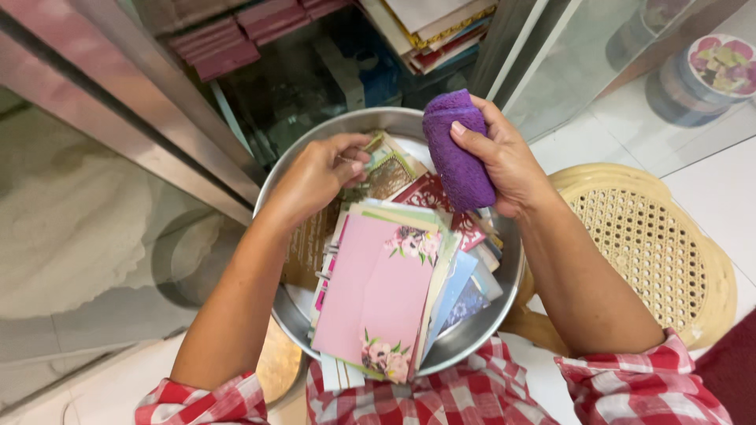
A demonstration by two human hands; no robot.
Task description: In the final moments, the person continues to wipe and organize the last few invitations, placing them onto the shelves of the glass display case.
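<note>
Firmly clenched right hand (504, 161) around purple cloth (459, 149)

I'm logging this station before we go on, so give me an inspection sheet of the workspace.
Surface: round metal basin on the person's lap; white tiled floor around it.
Job's things: purple cloth, folded; stack of cards in the basin, pink floral one on top.
Clutter: more cards and envelopes spread beneath the stack.
Grippers: left hand fingers a gold-patterned card at the basin's far side; right hand grips the cloth above the cards.
Cables: nothing seen.
Surroundings: glass cabinet with stacked boxes and cards inside; cream woven stool to the right; round floral tin behind glass.
</note>
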